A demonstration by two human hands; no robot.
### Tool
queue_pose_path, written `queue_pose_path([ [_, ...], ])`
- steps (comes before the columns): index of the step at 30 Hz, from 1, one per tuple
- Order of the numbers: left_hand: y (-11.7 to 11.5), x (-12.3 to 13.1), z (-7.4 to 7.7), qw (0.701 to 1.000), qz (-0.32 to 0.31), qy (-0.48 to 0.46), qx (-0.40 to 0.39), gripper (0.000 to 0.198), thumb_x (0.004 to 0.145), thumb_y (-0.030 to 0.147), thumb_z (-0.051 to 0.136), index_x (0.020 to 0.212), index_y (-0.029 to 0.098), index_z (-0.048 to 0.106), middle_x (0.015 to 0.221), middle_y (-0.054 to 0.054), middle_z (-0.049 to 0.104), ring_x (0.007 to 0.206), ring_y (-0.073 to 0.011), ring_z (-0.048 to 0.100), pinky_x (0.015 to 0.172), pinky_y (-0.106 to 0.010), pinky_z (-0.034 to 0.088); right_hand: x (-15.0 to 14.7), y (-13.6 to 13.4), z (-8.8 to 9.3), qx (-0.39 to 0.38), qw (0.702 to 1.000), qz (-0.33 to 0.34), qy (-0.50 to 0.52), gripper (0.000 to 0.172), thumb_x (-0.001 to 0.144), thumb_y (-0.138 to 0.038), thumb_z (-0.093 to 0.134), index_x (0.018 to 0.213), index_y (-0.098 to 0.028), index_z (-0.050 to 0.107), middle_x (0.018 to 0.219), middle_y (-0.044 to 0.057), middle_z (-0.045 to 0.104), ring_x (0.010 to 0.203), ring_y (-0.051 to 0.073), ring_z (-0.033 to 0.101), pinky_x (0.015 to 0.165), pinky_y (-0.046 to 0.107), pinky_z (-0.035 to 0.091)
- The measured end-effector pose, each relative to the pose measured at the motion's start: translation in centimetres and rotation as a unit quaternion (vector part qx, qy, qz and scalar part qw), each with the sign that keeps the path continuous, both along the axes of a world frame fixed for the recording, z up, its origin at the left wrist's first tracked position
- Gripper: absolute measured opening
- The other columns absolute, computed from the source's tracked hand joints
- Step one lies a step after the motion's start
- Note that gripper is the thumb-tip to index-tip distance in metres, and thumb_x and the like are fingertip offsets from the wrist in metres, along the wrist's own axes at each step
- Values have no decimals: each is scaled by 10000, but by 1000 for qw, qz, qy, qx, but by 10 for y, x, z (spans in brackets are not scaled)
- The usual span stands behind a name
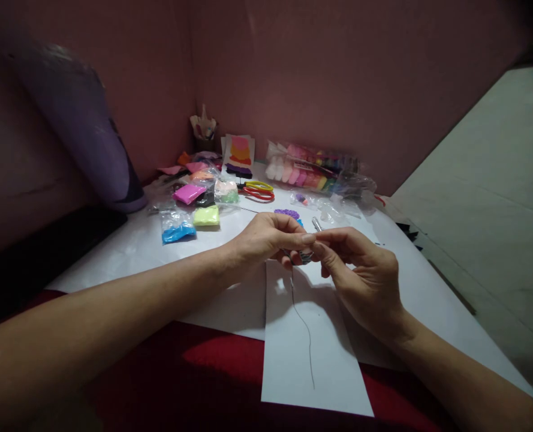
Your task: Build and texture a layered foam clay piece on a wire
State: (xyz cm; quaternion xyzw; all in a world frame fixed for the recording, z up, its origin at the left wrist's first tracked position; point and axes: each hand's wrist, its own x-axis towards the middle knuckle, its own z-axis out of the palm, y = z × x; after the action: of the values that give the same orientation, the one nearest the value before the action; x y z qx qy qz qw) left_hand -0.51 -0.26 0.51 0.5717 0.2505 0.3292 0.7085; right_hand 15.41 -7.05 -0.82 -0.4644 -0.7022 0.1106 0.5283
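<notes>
My left hand (279,237) is closed, thumb and fingers pinched together around a thin dark thread or wire (310,342). The strand's long end hangs below and curves over a white sheet of paper (313,378). Beside it, my right hand (356,261) is also closed, its thumb and fingertips meeting those of the left. A small silvery thing (306,258) shows under the fingers; its kind is unclear. Just beyond the hands lie a purple textured piece (288,213), partly covered, and a silver rod-like object (316,224).
Small bags of coloured clay (207,216) lie at the left. Red- and yellow-handled scissors (259,191), a coloured picture card (240,155) and a large clay pack (306,168) stand behind. A purple roll (81,120) leans on the wall.
</notes>
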Motion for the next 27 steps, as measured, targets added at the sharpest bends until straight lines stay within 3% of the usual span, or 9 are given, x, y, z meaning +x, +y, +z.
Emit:
queue_pose_path([
  [20,0,1,-1,999,-14,-20,-28,290,670,305,805,674,99,601,582,-16,620,484,-70,557,469,-189,422,0,1,0,7,1000,-5,-5,55,870,-210,654,924,-214,661,738,-19,683,553,95,604,491,230,491],
  [27,-2,0,2,1000,-6,-20,-24,332,745,373,740,646,99,582,568,-5,595,467,-63,548,462,-182,432,0,0,-1,8,1000,-14,-8,68,847,-208,682,913,-214,665,744,-20,681,556,94,604,493,230,487],
])
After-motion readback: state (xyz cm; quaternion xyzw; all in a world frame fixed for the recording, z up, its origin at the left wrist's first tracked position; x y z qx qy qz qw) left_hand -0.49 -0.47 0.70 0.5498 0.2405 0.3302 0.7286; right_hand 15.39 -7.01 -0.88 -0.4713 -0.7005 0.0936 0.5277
